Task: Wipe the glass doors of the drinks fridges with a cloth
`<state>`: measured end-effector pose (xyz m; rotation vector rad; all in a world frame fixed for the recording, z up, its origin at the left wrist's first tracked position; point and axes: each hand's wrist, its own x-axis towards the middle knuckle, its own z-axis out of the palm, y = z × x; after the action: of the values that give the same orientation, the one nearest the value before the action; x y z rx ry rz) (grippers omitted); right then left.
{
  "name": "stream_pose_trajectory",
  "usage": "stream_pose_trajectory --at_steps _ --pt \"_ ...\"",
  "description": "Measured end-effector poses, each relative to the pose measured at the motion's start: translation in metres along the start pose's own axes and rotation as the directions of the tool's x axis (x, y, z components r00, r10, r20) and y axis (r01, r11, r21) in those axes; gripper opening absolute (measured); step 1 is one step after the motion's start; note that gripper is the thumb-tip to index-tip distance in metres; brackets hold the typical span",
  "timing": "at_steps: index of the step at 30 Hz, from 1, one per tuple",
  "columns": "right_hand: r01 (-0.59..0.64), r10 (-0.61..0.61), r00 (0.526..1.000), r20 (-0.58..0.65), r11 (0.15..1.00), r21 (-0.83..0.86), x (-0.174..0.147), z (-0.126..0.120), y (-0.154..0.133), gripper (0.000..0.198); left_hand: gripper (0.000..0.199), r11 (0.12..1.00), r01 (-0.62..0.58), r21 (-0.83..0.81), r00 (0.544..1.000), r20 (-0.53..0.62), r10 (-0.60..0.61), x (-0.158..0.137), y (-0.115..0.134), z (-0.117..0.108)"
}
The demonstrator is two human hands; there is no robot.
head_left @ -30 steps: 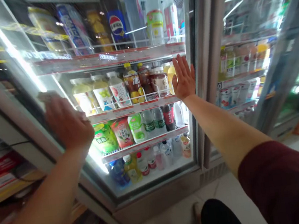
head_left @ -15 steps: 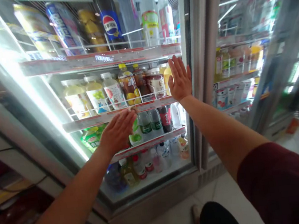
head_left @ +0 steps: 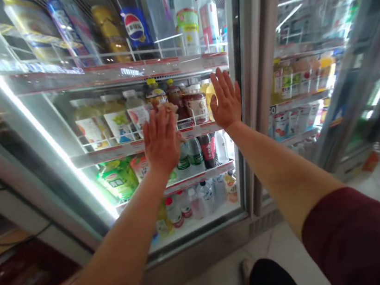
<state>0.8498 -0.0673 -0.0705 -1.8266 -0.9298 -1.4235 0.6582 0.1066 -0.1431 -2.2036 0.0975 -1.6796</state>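
My left hand (head_left: 162, 141) lies flat at the glass door (head_left: 201, 227) of a drinks cooler, its fingers stretched upward. Past its fingertips peeks a small, pale, crumpled thing that looks like a cloth (head_left: 170, 107), mostly hidden under the fingers. Further right, my right hand (head_left: 225, 100) rests with its palm against the same glass, near the door's metal frame (head_left: 255, 82). Its fingers are spread and hold nothing. Behind the glass are shelves of drinks, among them a large cola bottle (head_left: 134, 23) and a yellow-capped tea bottle (head_left: 155, 93).
A second glass cooler door (head_left: 295, 21) stands to the right, with cartons (head_left: 285, 123) and juice bottles behind it. At the left, a shelf with red goods (head_left: 15, 277) adjoins the cooler. My foot (head_left: 246, 268) stands on the tiled floor (head_left: 207, 275).
My left hand has moved up and slightly right across the glass, and its fingers now point upward. My right hand stays in place on the door. The view has shifted slightly.
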Motion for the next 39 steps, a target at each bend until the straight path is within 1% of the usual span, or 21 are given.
stream_pose_trajectory --at_steps 1,2,3,5,6,7,9,11,12,15,17,19,21,24,25,27,29,31,36,37,39 --pt "0.003 -0.003 1.0 0.0 1.0 0.005 0.0 0.0 0.001 0.069 0.075 0.998 0.058 0.018 0.998 -0.034 -0.058 -0.003 0.002 -0.001" --pt "0.008 -0.008 1.0 0.0 1.0 0.013 0.0 0.001 0.001 0.069 0.074 0.999 0.03 0.022 0.999 -0.027 -0.029 -0.01 0.005 -0.001" --pt "0.013 -0.014 1.0 0.0 1.0 0.023 0.001 0.001 0.002 0.068 0.073 0.998 -0.065 0.013 0.998 0.014 0.065 -0.018 0.007 -0.002" --pt "0.014 -0.014 1.0 -0.001 0.999 0.045 0.001 0.001 0.002 0.068 0.073 0.956 -0.29 -0.043 0.947 0.127 0.294 -0.042 0.008 -0.007" --pt "0.005 -0.005 1.0 -0.004 0.999 0.052 0.001 0.0 0.001 0.068 0.072 0.942 -0.33 -0.054 0.928 0.162 0.335 -0.056 0.005 -0.01" --pt "-0.006 0.006 1.0 -0.005 0.998 0.057 0.0 -0.002 0.0 0.068 0.071 0.954 -0.298 -0.03 0.939 0.171 0.299 -0.07 -0.001 -0.015" --pt "-0.031 0.031 1.0 0.005 0.998 0.06 0.0 -0.007 -0.003 0.07 0.073 0.994 -0.068 0.085 0.991 0.121 0.058 -0.099 -0.017 -0.028" --pt "-0.054 0.053 0.998 0.026 0.997 0.055 -0.001 -0.012 -0.007 0.069 0.076 0.979 0.133 0.155 0.985 0.085 -0.147 -0.125 -0.036 -0.043" --pt "-0.061 0.059 0.998 0.037 0.997 0.053 -0.001 -0.015 -0.009 0.069 0.076 0.974 0.163 0.155 0.977 0.109 -0.181 -0.137 -0.045 -0.05" --pt "-0.079 0.076 0.996 0.055 0.996 0.048 0.0 -0.019 -0.011 0.07 0.064 0.988 0.116 0.103 0.962 0.236 -0.138 -0.157 -0.069 -0.073" --pt "-0.078 0.074 0.995 0.065 0.996 0.048 0.0 -0.02 -0.011 0.073 0.064 0.966 0.209 0.155 0.954 0.184 -0.236 -0.16 -0.081 -0.087" --pt "-0.074 0.071 0.995 0.065 0.996 0.045 0.0 -0.021 -0.011 0.073 0.069 0.894 0.395 0.212 0.907 0.062 -0.416 -0.162 -0.089 -0.098" --pt "-0.079 0.076 0.995 0.067 0.996 0.038 0.0 -0.022 -0.01 0.072 0.07 0.851 0.485 0.201 0.86 0.067 -0.506 -0.168 -0.09 -0.105" --pt "-0.093 0.092 0.993 0.072 0.995 0.024 -0.002 -0.021 -0.008 0.07 0.056 0.905 0.407 0.127 0.865 0.265 -0.426 -0.18 -0.088 -0.113" --pt "-0.089 0.087 0.994 0.063 0.996 0.028 -0.002 -0.02 -0.006 0.069 0.053 0.916 0.385 0.116 0.866 0.298 -0.402 -0.182 -0.09 -0.115" --pt "-0.067 0.066 0.998 0.019 0.996 0.051 -0.002 -0.015 -0.001 0.068 0.056 0.907 0.394 0.146 0.869 0.261 -0.42 -0.182 -0.098 -0.119" --pt "-0.038 0.039 0.999 -0.021 0.997 0.067 -0.002 -0.01 0.003 0.068 0.066 0.869 0.446 0.213 0.867 0.141 -0.479 -0.177 -0.108 -0.121" --pt "-0.021 0.022 0.999 -0.027 0.998 0.053 -0.002 -0.007 0.005 0.069 0.07 0.852 0.464 0.241 0.863 0.093 -0.496 -0.172 -0.112 -0.121" --pt "-0.033 0.033 0.999 0.015 0.999 0.002 -0.002 -0.012 0.001 0.07 0.052 0.941 0.317 0.117 0.879 0.336 -0.338 -0.166 -0.095 -0.109" --pt "-0.037 0.037 0.999 0.021 0.999 0.001 -0.002 -0.014 -0.001 0.07 0.05 0.946 0.302 0.113 0.886 0.334 -0.323 -0.162 -0.094 -0.107" --pt "-0.053 0.053 0.998 0.027 0.999 0.01 -0.002 -0.017 -0.004 0.069 0.054 0.943 0.296 0.151 0.91 0.257 -0.326 -0.15 -0.095 -0.101"
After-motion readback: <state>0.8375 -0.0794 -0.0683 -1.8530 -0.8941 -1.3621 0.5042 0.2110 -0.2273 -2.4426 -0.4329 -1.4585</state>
